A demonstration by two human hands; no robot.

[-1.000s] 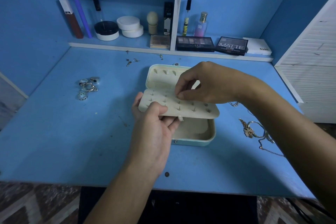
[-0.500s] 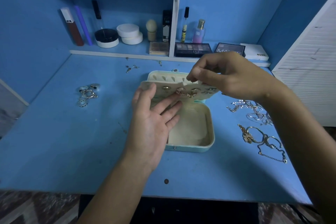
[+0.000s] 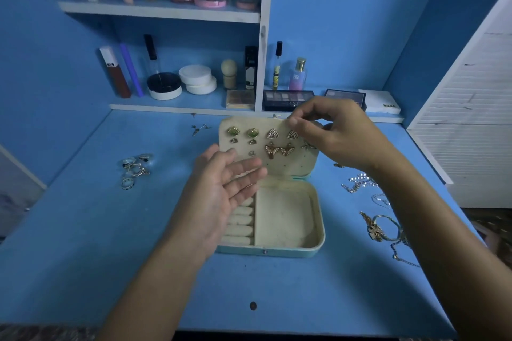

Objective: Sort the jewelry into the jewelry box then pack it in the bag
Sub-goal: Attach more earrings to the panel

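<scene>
Here the jewelry box (image 3: 288, 219) lies open on the blue counter (image 3: 83, 243); the right hand (image 3: 332, 133) pinches its earring panel (image 3: 266, 147) upright, while the left hand (image 3: 221, 188) hovers, fingers (image 3: 243, 171) relaxed, holding nothing.

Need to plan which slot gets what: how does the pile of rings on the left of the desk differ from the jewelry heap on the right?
The rings are silver-toned, small closed bands, bunched in one tight cluster left of the jewelry box. The jewelry on the right is mostly gold-toned, with long chains and a bangle, spread loosely over a wider patch. Both lie on the blue desk, outside the box, not yet sorted.
</scene>
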